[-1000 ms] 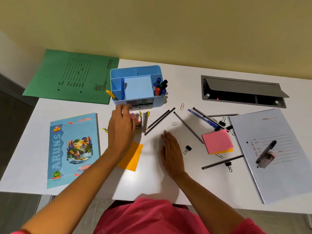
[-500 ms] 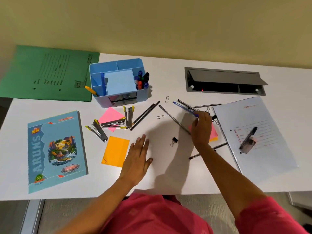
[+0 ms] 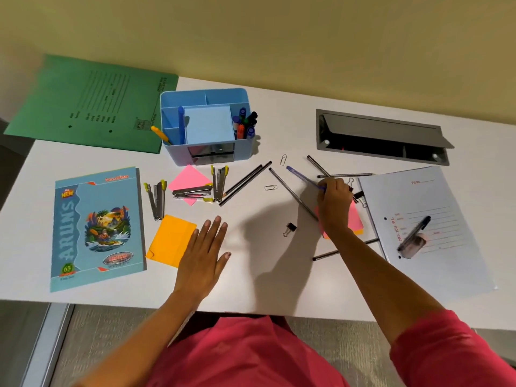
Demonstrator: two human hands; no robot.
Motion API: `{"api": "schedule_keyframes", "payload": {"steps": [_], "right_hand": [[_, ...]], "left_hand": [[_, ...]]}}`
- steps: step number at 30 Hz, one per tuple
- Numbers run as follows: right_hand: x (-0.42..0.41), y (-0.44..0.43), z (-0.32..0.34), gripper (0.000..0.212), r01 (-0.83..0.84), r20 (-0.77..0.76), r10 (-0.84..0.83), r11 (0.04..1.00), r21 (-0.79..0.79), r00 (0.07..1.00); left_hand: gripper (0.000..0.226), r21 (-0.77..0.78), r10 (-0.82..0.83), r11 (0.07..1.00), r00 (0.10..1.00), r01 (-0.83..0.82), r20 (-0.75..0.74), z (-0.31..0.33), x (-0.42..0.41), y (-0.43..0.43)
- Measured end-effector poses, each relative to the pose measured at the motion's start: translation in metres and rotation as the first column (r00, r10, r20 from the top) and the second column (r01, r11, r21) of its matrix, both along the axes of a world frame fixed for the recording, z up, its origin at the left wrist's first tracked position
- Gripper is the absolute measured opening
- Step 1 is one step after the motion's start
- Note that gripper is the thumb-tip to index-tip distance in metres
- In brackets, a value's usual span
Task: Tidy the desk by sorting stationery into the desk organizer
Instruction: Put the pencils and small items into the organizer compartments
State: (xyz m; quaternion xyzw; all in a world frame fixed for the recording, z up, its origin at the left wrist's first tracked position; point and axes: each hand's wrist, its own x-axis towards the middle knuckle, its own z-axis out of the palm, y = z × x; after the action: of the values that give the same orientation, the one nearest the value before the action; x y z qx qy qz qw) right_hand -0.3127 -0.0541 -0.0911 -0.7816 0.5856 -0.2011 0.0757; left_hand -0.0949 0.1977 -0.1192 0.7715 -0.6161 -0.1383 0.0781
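A light blue desk organizer [image 3: 206,156] stands at the back of the white desk, with markers, a blue pen and a yellow pen in its compartments. My right hand [image 3: 333,203] grips the near end of a blue pen [image 3: 303,177], which slants up to the left just over the desk. It covers part of a pink sticky-note pad [image 3: 356,220]. My left hand [image 3: 205,251] lies flat and open on the desk, overlapping an orange sticky-note pad [image 3: 167,240]. Three staplers [image 3: 192,191] and a pink note [image 3: 188,178] lie in front of the organizer. Several black pencils [image 3: 245,181] are scattered across the middle.
A green folder [image 3: 92,103] lies at the back left, a blue notebook [image 3: 95,227] at the left, and a white file [image 3: 435,227] with a black pen on it at the right. A grey cable hatch [image 3: 382,135] is open at the back right. Paper clips and binder clips [image 3: 290,229] lie about.
My left hand left the staplers by the organizer and came back flat onto the desk. My right hand reached right and took hold of the blue pen. The view shifted slightly.
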Motion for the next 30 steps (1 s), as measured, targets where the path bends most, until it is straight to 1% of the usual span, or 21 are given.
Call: {"api": "schedule_keyframes", "payload": {"steps": [2,4,7,9,13,15,17,19,22,25,27,29,30], "right_hand": [[0.010,0.007,0.014,0.019,-0.026,0.140,0.027,1.000,-0.006,0.990],[0.026,0.016,0.036,0.016,-0.045,0.274,0.064,0.996,-0.073,0.960],[0.057,0.031,0.074,0.016,-0.079,0.423,0.162,0.975,-0.207,0.892],[0.082,0.039,0.099,0.015,-0.146,0.467,0.255,0.955,-0.257,0.847],[0.132,0.042,0.124,0.020,-0.350,0.401,0.468,0.875,-0.335,0.787],[0.158,0.042,0.132,0.019,-0.446,0.394,0.530,0.847,-0.290,0.751],[0.182,0.041,0.130,0.018,-0.501,0.306,0.583,0.808,-0.310,0.753],[0.201,0.040,0.128,0.022,-0.571,0.265,0.647,0.759,-0.312,0.715],[0.222,0.040,0.124,0.030,-0.635,0.177,0.689,0.720,-0.278,0.703],[0.240,0.040,0.117,0.036,-0.696,0.108,0.718,0.693,-0.188,0.687],[0.250,0.039,0.110,0.044,-0.714,0.069,0.724,0.689,-0.121,0.687],[0.255,0.044,0.106,0.054,-0.720,0.062,0.723,0.691,-0.064,0.688],[0.255,0.047,0.105,0.058,-0.719,0.077,0.721,0.693,-0.060,0.688]], "left_hand": [[0.058,-0.008,-0.016,1.000,1.000,0.016,-0.003,0.000,0.006,0.003],[0.057,-0.022,-0.028,0.999,1.000,0.028,-0.002,0.001,0.008,0.006],[0.056,-0.042,-0.012,0.999,1.000,0.011,-0.006,0.000,0.007,0.008],[0.056,-0.048,-0.007,0.999,1.000,0.007,-0.008,0.000,0.006,0.007],[0.057,-0.037,-0.010,0.999,1.000,0.010,0.008,-0.001,0.006,0.004],[0.057,-0.038,-0.008,0.999,1.000,0.009,0.014,-0.002,0.006,0.005],[0.056,-0.043,-0.005,0.999,1.000,0.005,0.008,-0.002,0.005,0.006],[0.056,-0.044,-0.001,0.999,1.000,0.001,-0.001,-0.003,0.004,0.007],[0.056,-0.052,-0.001,0.999,1.000,0.001,0.002,-0.003,0.006,0.007],[0.055,-0.080,0.001,0.997,1.000,-0.002,-0.012,-0.001,0.008,0.007],[0.054,-0.095,0.003,0.995,1.000,-0.005,-0.022,-0.001,0.009,0.008],[0.054,-0.101,0.007,0.995,0.999,-0.011,-0.037,-0.001,0.009,0.008],[0.054,-0.100,0.010,0.995,0.999,-0.014,-0.043,-0.001,0.009,0.008]]}}
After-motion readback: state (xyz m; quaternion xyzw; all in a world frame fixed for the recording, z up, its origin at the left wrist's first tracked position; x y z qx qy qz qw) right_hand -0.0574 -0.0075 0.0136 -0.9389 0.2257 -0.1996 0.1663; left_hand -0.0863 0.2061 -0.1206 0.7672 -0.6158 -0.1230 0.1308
